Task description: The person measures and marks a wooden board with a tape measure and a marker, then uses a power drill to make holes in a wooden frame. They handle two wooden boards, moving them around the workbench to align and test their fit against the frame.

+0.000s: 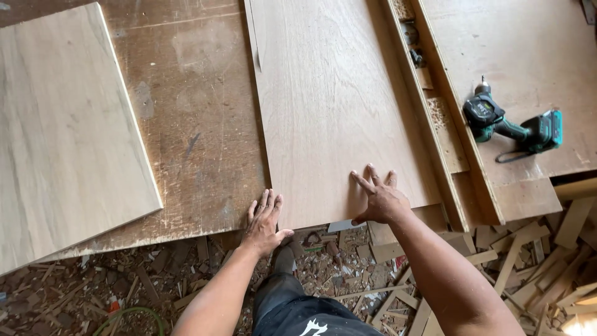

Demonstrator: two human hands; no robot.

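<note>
Dark trousers (292,305) nearest, above an offcut-littered floor (124,286). Left: pale board (62,124) lies flat on bench (193,124). My left hand (264,221) rests on the bench edge, fingers spread, thumb under, gripping nothing. Plywood sheet (329,106) lies flat, near end overhanging the bench; my right hand (378,198) presses it, palm down, fingers splayed. Cordless drill (513,124) lies untouched at right. No containers visible.

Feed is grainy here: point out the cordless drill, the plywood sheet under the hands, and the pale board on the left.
cordless drill (511,127), head view, on its handle
plywood sheet (329,106), head view, mid face
pale board (62,130), head view, mid face
</note>
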